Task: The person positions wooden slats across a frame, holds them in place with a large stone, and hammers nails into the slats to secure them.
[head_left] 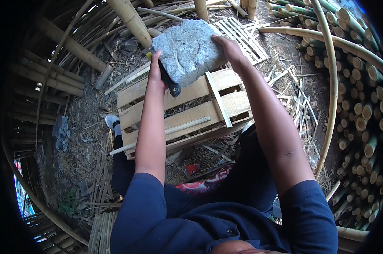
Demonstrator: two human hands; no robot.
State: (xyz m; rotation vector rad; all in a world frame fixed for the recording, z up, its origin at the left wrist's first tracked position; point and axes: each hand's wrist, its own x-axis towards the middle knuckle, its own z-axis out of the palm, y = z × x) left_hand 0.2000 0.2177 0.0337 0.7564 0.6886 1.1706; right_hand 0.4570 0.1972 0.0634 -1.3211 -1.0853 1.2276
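Observation:
A rough grey block of stone or concrete (189,53) is held up in both my hands over the far part of a wooden pallet (149,108). My left hand (157,74) grips the block's left side, thumb along its edge. Between that hand and the block sits a tool with a black handle (173,86); a bit of yellow shows beyond the fingers, and its kind cannot be made out. On the opposite side my right hand (229,47) closes on the block's upper right edge. Thin wooden strips (218,99) lie across the pallet's slats.
Stacked cut bamboo poles (360,106) fill the right side, with a bent pole (330,84) in front. Thick bamboo posts (130,21) rise at the far left. A small slatted bundle (242,38) lies beyond the block. Split bamboo scraps (299,101) litter the ground.

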